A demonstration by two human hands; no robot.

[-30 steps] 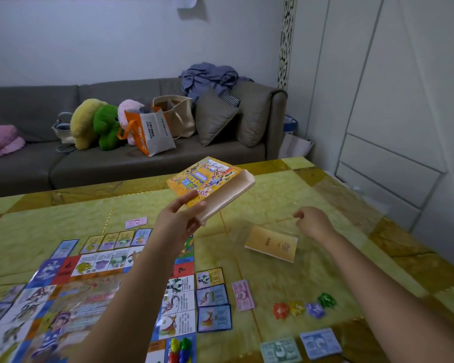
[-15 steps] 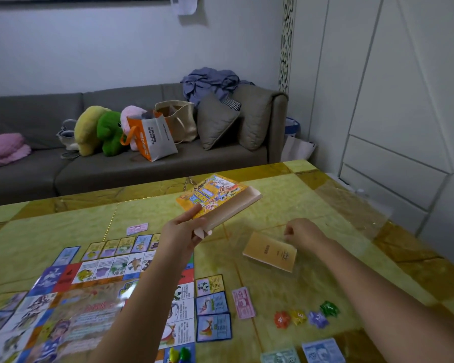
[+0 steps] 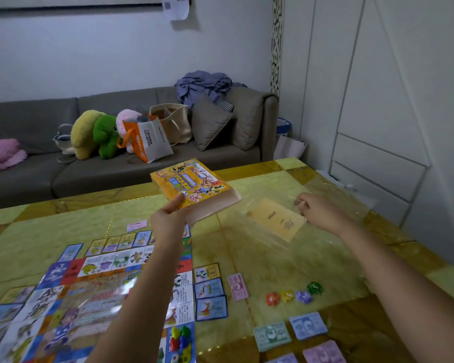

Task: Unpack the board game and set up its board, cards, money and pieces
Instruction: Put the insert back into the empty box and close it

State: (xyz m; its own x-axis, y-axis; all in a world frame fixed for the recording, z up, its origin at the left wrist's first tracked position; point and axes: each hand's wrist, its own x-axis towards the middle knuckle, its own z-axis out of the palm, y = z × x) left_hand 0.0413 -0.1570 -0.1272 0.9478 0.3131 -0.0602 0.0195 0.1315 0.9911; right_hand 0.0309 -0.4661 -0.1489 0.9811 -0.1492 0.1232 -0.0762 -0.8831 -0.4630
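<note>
Yellow table (image 3: 50,231), board (image 3: 89,297), cards (image 3: 210,292), money (image 3: 271,336) (several stacks)

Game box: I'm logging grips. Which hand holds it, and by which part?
The left hand holds the game box by its near corner, thumb on top. The right hand is off it, fingers curled by the booklet.

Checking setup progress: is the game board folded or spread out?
Spread out: the game board lies flat on the table, squares face up.
</note>
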